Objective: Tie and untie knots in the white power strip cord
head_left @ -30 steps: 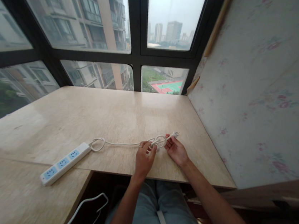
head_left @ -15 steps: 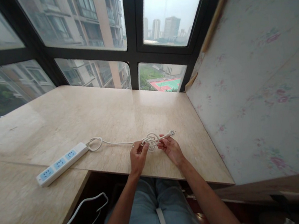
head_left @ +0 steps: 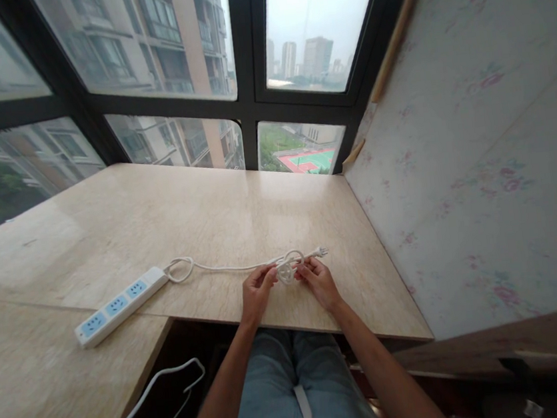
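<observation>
A white power strip (head_left: 121, 307) with blue socket panels lies at the left on the stone-look ledge. Its white cord (head_left: 229, 267) makes a loop near the strip, then runs right into a knotted bundle (head_left: 286, 272). My left hand (head_left: 258, 292) pinches the bundle's left side between thumb and fingers. On the other side my right hand (head_left: 320, 283) grips the bundle's right edge. Beyond the right fingertips the plug (head_left: 320, 252) points right, its prongs showing. Exactly which strands each hand holds is hard to make out.
The ledge (head_left: 182, 206) runs back to dark-framed windows (head_left: 248, 132). Flowered wallpaper (head_left: 456, 182) covers the wall on the right. Another white cable (head_left: 148, 388) hangs at the lower left, over the dark gap below the ledge. My legs (head_left: 274, 391) are under the front edge.
The bundle has been turned and drawn tighter between my hands, with a loop now upright at its right. My right fingers have shifted from near the plug cord onto the bundle's edge.
</observation>
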### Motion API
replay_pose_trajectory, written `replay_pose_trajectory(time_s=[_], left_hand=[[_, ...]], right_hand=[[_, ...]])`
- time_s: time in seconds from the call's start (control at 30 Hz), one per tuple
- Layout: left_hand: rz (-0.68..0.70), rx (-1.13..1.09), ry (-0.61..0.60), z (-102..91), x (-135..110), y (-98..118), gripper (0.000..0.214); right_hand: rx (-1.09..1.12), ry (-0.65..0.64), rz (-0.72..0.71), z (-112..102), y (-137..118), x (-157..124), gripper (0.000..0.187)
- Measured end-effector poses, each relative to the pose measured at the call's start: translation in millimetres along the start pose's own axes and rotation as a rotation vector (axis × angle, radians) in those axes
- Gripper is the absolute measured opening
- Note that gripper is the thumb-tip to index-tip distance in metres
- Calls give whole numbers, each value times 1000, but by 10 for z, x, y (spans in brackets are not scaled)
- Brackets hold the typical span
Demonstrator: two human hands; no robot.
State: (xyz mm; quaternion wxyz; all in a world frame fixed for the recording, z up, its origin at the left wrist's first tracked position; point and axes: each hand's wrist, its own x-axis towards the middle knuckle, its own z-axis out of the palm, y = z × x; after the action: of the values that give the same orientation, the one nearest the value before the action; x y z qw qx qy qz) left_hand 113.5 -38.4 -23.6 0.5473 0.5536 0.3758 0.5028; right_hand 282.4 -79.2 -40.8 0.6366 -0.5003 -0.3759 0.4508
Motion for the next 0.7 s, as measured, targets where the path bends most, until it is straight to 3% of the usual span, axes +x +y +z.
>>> replay_pose_trajectory(time_s=[0.3, 0.7], left_hand=[[65, 52, -50, 8, -3, -182, 27], [94, 170, -67, 23, -42, -123, 22]], right_hand=[[-46, 11, -6, 29, -56, -25, 30], [-154, 133, -41, 58, -37, -82, 33]])
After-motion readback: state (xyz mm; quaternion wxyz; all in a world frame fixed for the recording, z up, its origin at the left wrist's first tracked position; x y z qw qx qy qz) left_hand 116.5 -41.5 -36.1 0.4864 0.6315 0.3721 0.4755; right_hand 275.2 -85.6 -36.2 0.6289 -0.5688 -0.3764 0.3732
